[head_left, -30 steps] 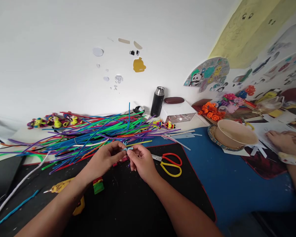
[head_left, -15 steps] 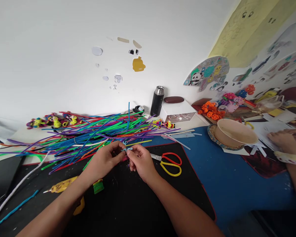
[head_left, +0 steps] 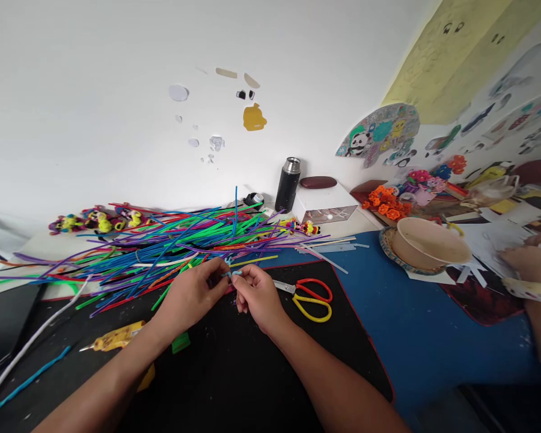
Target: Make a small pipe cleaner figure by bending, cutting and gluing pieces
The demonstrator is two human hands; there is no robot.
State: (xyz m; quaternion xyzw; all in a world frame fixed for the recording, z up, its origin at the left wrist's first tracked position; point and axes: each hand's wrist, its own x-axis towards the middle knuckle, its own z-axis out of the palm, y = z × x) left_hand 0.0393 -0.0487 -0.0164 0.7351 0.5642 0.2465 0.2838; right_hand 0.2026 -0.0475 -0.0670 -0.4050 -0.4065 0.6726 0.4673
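Between my two hands is a short light-blue pipe cleaner (head_left: 237, 273), bent, with much of it hidden by the fingers. My left hand (head_left: 197, 296) pinches one side of it between thumb and forefinger. On the other side my right hand (head_left: 258, 296) grips it the same way, its other fingers curled. Just behind the hands lies a big heap of coloured pipe cleaners (head_left: 180, 237). Scissors (head_left: 313, 300) with one red and one yellow handle lie right of my right hand. A yellow glue gun (head_left: 117, 337) is partly covered by my left forearm, near a small green piece (head_left: 181, 343).
A twisted blue pipe cleaner (head_left: 27, 382) and a white cable (head_left: 36, 337) lie at left. Behind stand a black flask (head_left: 287, 186) and a white box (head_left: 327, 204). At right are a beige bowl (head_left: 433, 243) and another person's hand (head_left: 525, 261) over papers.
My left forearm has shifted slightly right, covering more of the green piece and the glue gun. Both hands keep their pinch. The other person's hand at right has moved a little.
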